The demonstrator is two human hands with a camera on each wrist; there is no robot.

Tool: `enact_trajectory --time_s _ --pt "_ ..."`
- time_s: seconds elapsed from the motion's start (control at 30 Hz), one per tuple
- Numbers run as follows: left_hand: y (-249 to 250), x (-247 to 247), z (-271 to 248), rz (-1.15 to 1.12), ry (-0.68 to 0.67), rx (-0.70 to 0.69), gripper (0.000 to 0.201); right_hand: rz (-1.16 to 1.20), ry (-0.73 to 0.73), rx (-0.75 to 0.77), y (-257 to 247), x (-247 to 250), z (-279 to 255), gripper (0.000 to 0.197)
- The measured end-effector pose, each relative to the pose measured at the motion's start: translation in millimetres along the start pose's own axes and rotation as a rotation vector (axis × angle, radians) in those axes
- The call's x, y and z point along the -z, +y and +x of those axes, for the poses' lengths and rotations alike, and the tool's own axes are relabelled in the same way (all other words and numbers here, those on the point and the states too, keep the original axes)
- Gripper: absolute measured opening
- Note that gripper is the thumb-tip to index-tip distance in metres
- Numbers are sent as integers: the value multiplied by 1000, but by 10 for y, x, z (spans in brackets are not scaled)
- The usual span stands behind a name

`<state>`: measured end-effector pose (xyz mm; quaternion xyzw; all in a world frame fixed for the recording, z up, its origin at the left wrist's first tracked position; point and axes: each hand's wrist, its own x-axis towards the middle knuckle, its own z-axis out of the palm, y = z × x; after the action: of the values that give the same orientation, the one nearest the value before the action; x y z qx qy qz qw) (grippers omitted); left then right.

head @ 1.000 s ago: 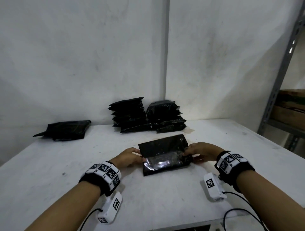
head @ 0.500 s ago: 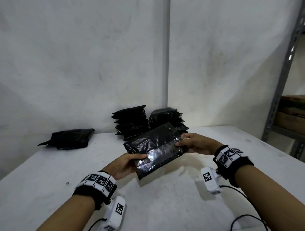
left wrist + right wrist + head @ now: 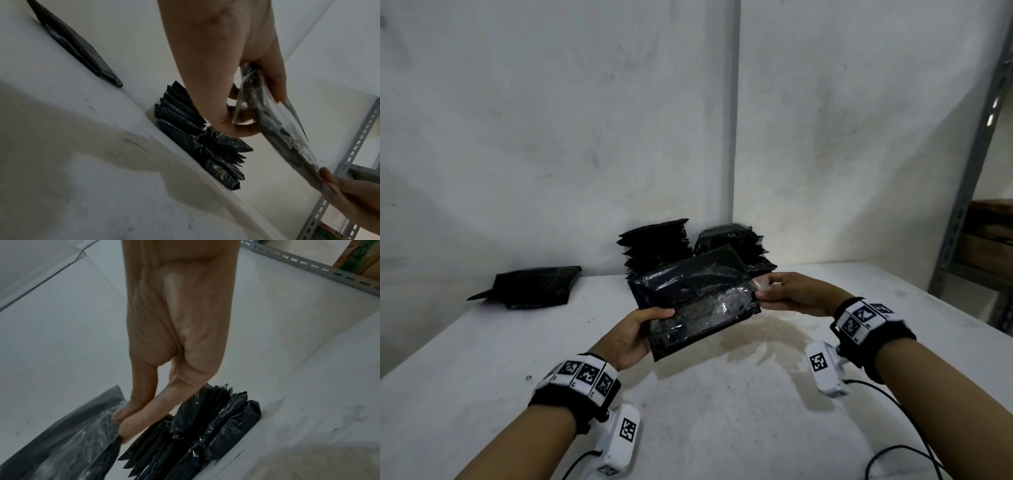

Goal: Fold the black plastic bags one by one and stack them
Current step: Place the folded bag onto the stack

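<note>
A folded black plastic bag (image 3: pixel 698 301) hangs in the air above the white table (image 3: pixel 722 411), held at both ends. My left hand (image 3: pixel 640 329) grips its near left edge, thumb on top. My right hand (image 3: pixel 787 294) pinches its right edge. The left wrist view shows the bag (image 3: pixel 277 121) edge-on between thumb and fingers of my left hand (image 3: pixel 246 113). In the right wrist view my right hand (image 3: pixel 127 423) pinches the bag (image 3: pixel 72 434). Two stacks of folded black bags (image 3: pixel 688 246) stand against the wall just behind the held bag.
A separate pile of flat black bags (image 3: pixel 534 286) lies at the table's far left by the wall. A grey metal shelf post (image 3: pixel 969 171) with boxes stands to the right. Cables (image 3: pixel 893 428) trail near the table's front right edge.
Both hands have lifted the folded bag off the table and carried it up and away, toward the stacks at the wall. The grips stay the same.
</note>
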<state>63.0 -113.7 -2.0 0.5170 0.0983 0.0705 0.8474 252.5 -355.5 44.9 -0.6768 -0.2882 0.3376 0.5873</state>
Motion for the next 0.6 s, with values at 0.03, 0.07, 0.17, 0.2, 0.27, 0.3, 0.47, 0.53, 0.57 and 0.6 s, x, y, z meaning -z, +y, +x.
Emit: enact_trajectory --time_s 0.03,0.07,0.17,0.2,0.27,0.3,0.47,0.53,0.57,0.6 --pt "5 -1 -2 -7 -1 1 27 0 1 -4 7 -14 2 19" --pt "11 -9 -7 -11 0 0 28 -2 2 -9 17 -21 5 14" --pt "28 -11 -5 -8 18 -10 33 -30 70 6 62 -10 40 23" --pt "31 -12 -8 -15 27 -9 34 -45 143 32 84 1 69 30" --pt "33 3 -8 -37 47 -10 34 -37 329 137 120 -15 111 33" --pt "33 16 1 -47 59 -15 36 -31 392 197 137 -34 131 31" --pt "37 37 30 -54 90 -34 51 -117 402 354 180 -185 194 19" --pt "42 31 32 -62 93 -43 53 -139 384 388 182 -219 206 23" --pt "44 31 32 -68 91 -50 53 -153 380 393 181 -237 215 25" --pt "47 30 33 -74 87 -56 54 -162 385 392 182 -253 224 27"
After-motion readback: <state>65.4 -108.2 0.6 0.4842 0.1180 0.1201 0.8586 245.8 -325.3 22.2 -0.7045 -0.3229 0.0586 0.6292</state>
